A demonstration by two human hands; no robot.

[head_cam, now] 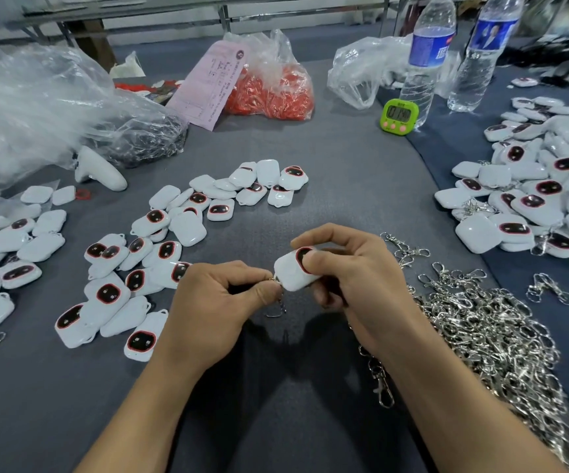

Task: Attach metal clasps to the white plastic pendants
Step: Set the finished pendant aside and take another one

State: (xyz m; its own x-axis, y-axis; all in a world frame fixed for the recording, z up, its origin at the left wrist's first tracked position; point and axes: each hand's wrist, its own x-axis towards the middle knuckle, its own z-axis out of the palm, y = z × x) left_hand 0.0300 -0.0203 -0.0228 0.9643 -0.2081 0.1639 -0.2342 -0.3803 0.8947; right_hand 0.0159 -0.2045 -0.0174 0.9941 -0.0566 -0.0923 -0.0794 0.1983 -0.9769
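Here, mid-attachment just above the counter (344,199): pinching a white pendant (291,273) in the right hand (354,278) fingers (317,259), nipping a metal clasp (277,310) at its corner loop with the left hand (218,302); next, likely, working the ring fully through with a fine, steady twist

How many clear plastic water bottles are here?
2. One clear plastic water bottle stands behind the green digital timer; the second bottle, right of it. Others may be hidden.
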